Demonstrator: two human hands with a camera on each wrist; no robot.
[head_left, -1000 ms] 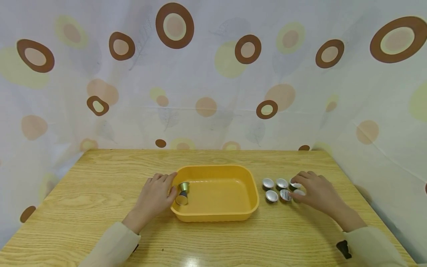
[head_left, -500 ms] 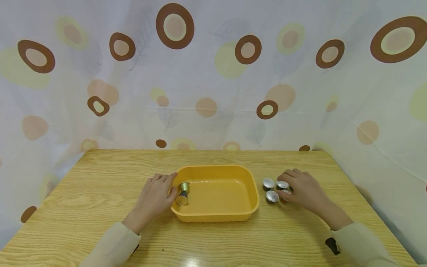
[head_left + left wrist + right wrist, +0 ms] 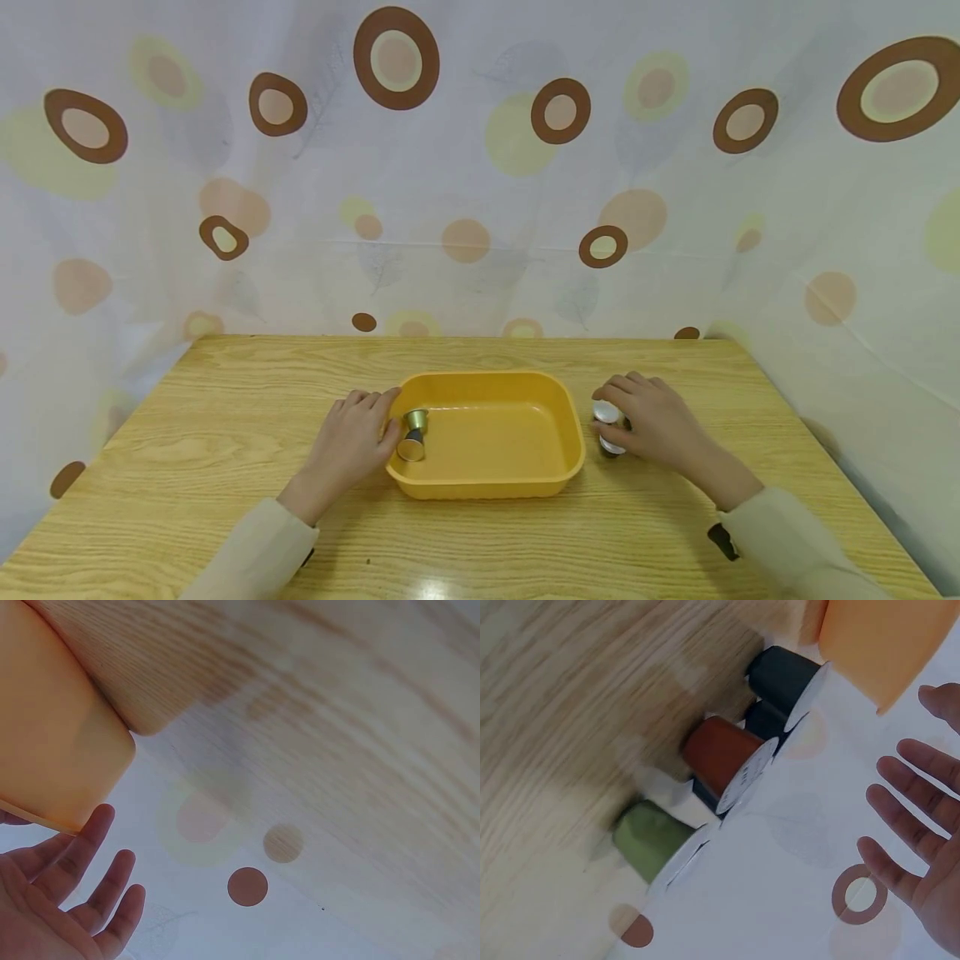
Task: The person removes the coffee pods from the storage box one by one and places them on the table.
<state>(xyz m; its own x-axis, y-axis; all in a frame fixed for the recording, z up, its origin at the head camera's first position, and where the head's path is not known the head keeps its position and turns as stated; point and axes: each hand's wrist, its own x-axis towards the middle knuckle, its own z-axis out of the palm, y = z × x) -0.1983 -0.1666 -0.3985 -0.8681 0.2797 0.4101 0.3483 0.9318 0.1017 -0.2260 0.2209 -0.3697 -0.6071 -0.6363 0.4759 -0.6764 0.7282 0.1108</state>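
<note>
In the head view my left hand rests at the left rim of a yellow plastic tray, thumb and index finger apart along the edge. Seen from the left wrist, its fingers are spread loosely near the tray's corner. My right hand hovers over several coffee capsules right of the tray, partly covering them. A silver-lidded capsule shows between thumb and fingers. In the right wrist view the relaxed fingers stand apart from a green capsule, a reddish-brown capsule and dark capsules.
Inside the tray at its left end lie a green-gold capsule and a dark capsule with a gold lid. The wooden table runs back to a patterned curtain.
My right hand has moved left across the capsules, from the far-right pair to the pair closest to the tray. My left hand has stayed at the tray's rim.
</note>
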